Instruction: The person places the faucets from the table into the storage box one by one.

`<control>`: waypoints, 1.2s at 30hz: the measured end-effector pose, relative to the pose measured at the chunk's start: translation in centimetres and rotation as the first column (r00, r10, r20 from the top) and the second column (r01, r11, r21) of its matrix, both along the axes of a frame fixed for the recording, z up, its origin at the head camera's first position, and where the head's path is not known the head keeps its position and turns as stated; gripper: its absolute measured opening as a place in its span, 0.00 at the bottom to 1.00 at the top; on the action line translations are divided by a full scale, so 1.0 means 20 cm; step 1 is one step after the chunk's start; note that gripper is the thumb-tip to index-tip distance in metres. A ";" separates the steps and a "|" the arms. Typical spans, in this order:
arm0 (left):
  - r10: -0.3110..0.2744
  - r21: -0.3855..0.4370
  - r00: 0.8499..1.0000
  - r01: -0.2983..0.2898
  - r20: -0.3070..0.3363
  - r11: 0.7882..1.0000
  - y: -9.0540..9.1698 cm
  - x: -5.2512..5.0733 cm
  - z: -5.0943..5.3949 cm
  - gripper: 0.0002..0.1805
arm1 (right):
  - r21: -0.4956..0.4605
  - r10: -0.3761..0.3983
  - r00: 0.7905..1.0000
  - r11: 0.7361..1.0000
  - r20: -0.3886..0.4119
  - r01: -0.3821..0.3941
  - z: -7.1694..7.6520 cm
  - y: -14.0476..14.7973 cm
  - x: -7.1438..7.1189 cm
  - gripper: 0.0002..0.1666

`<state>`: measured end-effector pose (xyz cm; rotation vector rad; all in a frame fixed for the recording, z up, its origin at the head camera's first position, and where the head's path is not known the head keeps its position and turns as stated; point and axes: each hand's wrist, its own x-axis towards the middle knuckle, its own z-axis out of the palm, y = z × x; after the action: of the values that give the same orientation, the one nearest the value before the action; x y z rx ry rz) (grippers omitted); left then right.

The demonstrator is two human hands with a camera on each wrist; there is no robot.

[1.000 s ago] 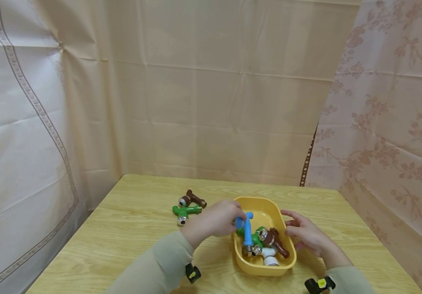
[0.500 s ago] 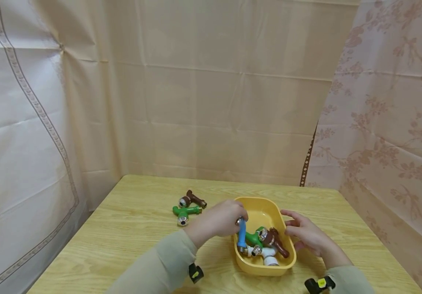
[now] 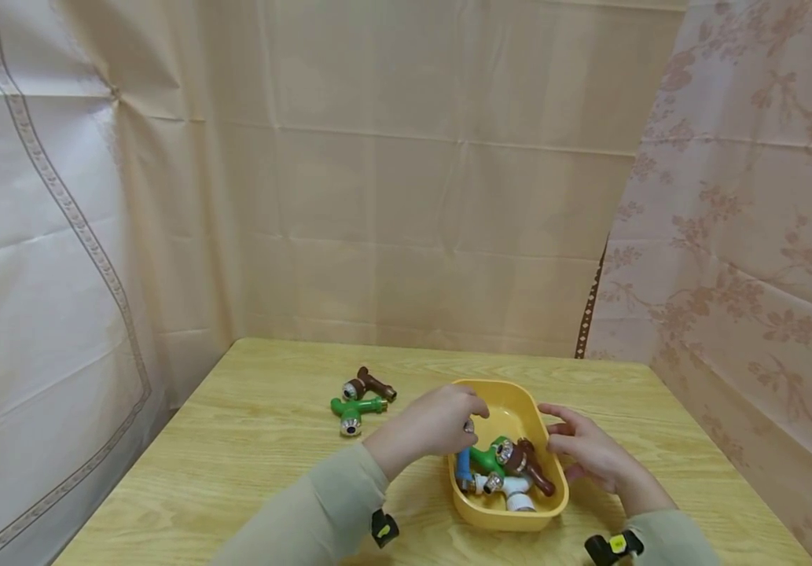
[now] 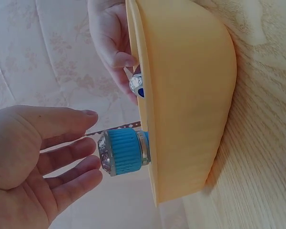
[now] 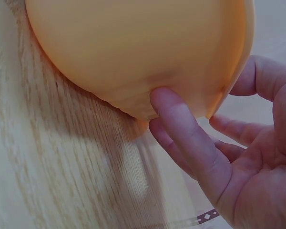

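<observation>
My left hand [image 3: 441, 424] hovers at the left rim of a yellow plastic basin [image 3: 472, 515], fingers loosely bent and parted. Just off its fingertips, in the left wrist view, a blue tap [image 4: 124, 151] sticks up over the rim with its ribbed, chrome-capped end. That tap leans inside along the basin's left wall. Beside it lie a green tap [image 3: 486, 458], a brown tap [image 3: 534, 470] and a white tap [image 3: 517, 495]. My right hand [image 3: 593, 452] rests its extended fingers against the basin's right side; one fingertip touches the outer wall in the right wrist view.
Left of the basin, another brown tap [image 3: 370, 385] and another green tap [image 3: 358, 409] lie on the wooden table [image 3: 236, 472]. Beige curtains [image 3: 406, 196] hang behind the table's far edge, with patterned cloth [image 3: 766, 275] at the right.
The blue tap has gone from tilted in my left hand to lower against the basin's left wall. My left fingers have loosened and let it go. The right hand stays put.
</observation>
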<state>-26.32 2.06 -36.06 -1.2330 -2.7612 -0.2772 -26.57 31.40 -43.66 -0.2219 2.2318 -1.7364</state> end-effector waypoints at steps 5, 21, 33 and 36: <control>0.017 0.012 1.000 -0.017 0.021 1.000 0.00 0.00 0.00 0.18 | -0.003 0.003 1.000 1.000 -0.003 -0.003 0.00 0.00 0.00 0.46; 0.038 0.006 0.999 -0.038 0.017 0.999 0.01 -0.01 -0.04 0.15 | -0.006 0.001 1.000 1.000 0.002 -0.001 0.00 0.00 0.01 0.47; 0.039 0.005 0.999 -0.039 0.001 0.999 0.05 0.00 -0.05 0.15 | 0.003 -0.014 1.000 1.000 0.013 0.014 0.00 -0.01 0.00 0.47; 0.041 0.003 0.999 -0.041 0.002 0.999 0.04 0.01 -0.05 0.16 | 0.001 -0.015 1.000 1.000 0.011 0.015 0.00 0.00 0.00 0.47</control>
<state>-26.21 2.95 -36.98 -1.1744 -2.7827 -0.2782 -26.49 31.30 -43.70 -0.1954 2.2324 -1.7395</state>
